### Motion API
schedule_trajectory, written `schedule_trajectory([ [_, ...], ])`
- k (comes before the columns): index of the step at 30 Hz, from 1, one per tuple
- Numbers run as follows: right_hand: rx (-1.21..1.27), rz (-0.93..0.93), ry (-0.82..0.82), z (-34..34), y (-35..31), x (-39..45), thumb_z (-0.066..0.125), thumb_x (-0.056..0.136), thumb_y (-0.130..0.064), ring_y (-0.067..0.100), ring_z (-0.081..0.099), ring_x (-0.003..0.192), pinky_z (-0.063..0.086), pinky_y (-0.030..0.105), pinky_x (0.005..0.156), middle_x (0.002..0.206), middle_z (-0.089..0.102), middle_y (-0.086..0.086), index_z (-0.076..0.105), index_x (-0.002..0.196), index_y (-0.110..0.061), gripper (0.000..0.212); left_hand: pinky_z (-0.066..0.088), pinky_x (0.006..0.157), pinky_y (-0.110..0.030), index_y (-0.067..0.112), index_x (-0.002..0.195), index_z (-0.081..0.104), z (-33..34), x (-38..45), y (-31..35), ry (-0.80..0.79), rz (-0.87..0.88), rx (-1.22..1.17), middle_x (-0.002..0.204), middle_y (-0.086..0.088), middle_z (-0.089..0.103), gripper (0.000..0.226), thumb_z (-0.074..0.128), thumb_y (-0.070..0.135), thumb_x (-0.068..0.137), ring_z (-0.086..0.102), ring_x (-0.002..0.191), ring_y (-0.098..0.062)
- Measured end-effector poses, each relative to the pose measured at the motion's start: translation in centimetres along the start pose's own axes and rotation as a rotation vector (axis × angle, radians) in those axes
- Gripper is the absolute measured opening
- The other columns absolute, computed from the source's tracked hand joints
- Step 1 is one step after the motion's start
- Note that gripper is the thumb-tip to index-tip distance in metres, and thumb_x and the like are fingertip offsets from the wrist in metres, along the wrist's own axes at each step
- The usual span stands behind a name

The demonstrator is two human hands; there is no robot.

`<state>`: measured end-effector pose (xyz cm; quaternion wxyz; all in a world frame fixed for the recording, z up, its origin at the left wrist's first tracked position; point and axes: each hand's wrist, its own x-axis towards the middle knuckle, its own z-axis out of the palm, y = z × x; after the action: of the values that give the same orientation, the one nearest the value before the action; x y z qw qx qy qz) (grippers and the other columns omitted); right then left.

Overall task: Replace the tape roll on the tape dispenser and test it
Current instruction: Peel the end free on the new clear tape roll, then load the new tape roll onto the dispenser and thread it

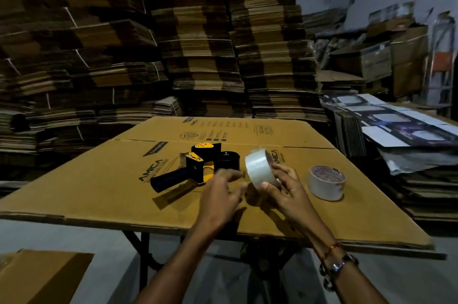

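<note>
A: Left of centre, the tape dispenser (190, 167) lies on the cardboard-covered surface (99, 187), its black handle pointing lower left.

B: And the hands?

A: The left hand (223, 194) hovers blurred, fingers loosely spread, holding nothing. The right hand (285, 187) pinches a clear tape roll (260, 167) on edge, thumb in front, fingers behind. Another roll (326, 182) lies flat at right.

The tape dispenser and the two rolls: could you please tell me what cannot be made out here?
Head view only:
- Left hand: motion-blurred; its grip is unclear.
- Clear tape roll in the right hand: loose end not visible.
- White tape roll: core print too small.
- Tape dispenser: blade too dark to see.
</note>
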<state>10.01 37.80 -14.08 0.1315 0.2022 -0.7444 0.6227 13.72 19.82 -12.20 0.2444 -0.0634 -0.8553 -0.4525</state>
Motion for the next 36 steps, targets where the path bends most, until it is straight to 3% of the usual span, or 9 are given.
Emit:
schedule_trajectory([
  [4,0.082,0.071,0.011,0.1,-0.3,-0.3,0.066,0.094,-0.025,0.018,0.060,0.115,0.060,0.035,0.086,0.123,0.049,-0.008,0.066,0.114,-0.018,0.021,0.047,0.090,-0.036,0.022,0.115,0.063,-3.7,1.8,-1.3,0.318,0.114,0.451,0.121,0.001,0.054,0.026,0.061,0.033,0.092,0.045,0.115,-0.020],
  [8,0.106,0.078,0.001,0.6,-0.8,-0.5,0.071,0.086,-0.038,0.027,0.064,0.105,0.060,0.036,0.063,0.118,0.049,0.000,0.068,0.098,-0.008,0.032,0.046,0.098,-0.049,0.024,0.136,0.046,-6.1,4.0,-3.3,0.189,-0.073,0.566,0.140,-0.010,0.041,0.053,0.060,0.047,0.090,0.042,0.128,-0.033],
  [11,0.055,0.058,0.011,0.6,-1.1,-0.7,0.073,0.079,-0.046,0.020,0.060,0.105,0.056,0.030,0.053,0.113,0.047,-0.001,0.063,0.093,-0.002,0.047,0.051,0.090,-0.046,0.024,0.144,0.033,-6.4,5.3,-4.5,0.042,-0.124,0.699,0.136,-0.012,0.049,0.070,0.053,0.062,0.088,0.056,0.115,-0.034],
  [16,-0.067,-0.009,-0.008,0.8,-1.2,-1.1,0.074,0.070,-0.060,0.009,0.055,0.112,0.063,0.038,0.061,0.115,0.041,-0.010,0.060,0.091,-0.006,0.060,0.053,0.084,-0.045,0.021,0.134,0.041,-6.2,5.8,-5.7,0.025,-0.059,0.885,0.111,-0.010,0.067,0.060,0.053,0.059,0.089,0.063,0.100,-0.032],
  [22,-0.177,-0.038,-0.024,0.4,-1.2,-1.0,0.070,0.092,-0.019,-0.003,0.048,0.116,0.054,0.019,0.077,0.118,0.043,-0.005,0.056,0.098,-0.021,0.015,0.046,0.079,-0.039,0.022,0.128,0.040,-6.8,4.2,-4.2,0.031,-0.022,0.886,0.099,-0.008,0.069,0.054,0.055,0.054,0.087,0.061,0.096,-0.030],
  [25,-0.224,-0.045,-0.041,0.2,-1.2,-1.1,0.067,0.090,-0.007,0.001,0.050,0.119,0.046,0.012,0.090,0.123,0.041,-0.007,0.054,0.116,-0.026,0.035,0.044,0.074,-0.038,0.022,0.124,0.039,-7.6,2.7,-3.3,-0.002,0.009,0.869,0.093,-0.008,0.068,0.055,0.055,0.055,0.084,0.059,0.090,-0.030],
  [27,-0.230,-0.025,-0.063,0.2,-1.4,-1.3,0.069,0.088,-0.006,0.009,0.051,0.122,0.047,0.021,0.099,0.130,0.040,-0.004,0.050,0.127,-0.028,0.048,0.047,0.071,-0.038,0.021,0.123,0.039,-8.5,1.8,-2.6,-0.047,0.022,0.825,0.090,-0.005,0.067,0.055,0.058,0.053,0.082,0.059,0.084,-0.028],
  [30,-0.212,0.039,-0.056,-0.2,-1.6,-2.0,0.078,0.085,-0.026,0.009,0.052,0.123,0.048,0.031,0.103,0.137,0.041,-0.005,0.045,0.138,-0.031,0.063,0.048,0.062,-0.035,0.024,0.117,0.035,-10.2,0.5,-2.0,-0.156,0.025,0.720,0.088,0.000,0.064,0.052,0.064,0.050,0.082,0.059,0.076,-0.024],
  [36,-0.370,0.146,-0.107,-1.3,-1.6,-2.6,0.084,0.065,-0.052,0.017,0.049,0.131,0.044,0.044,0.111,0.149,0.043,-0.001,0.032,0.148,-0.032,0.100,0.051,0.092,-0.049,0.022,0.142,0.025,-11.5,1.1,-2.8,-0.377,-0.163,0.617,0.128,-0.009,0.060,0.092,0.070,0.063,0.074,0.060,0.108,-0.029],
])
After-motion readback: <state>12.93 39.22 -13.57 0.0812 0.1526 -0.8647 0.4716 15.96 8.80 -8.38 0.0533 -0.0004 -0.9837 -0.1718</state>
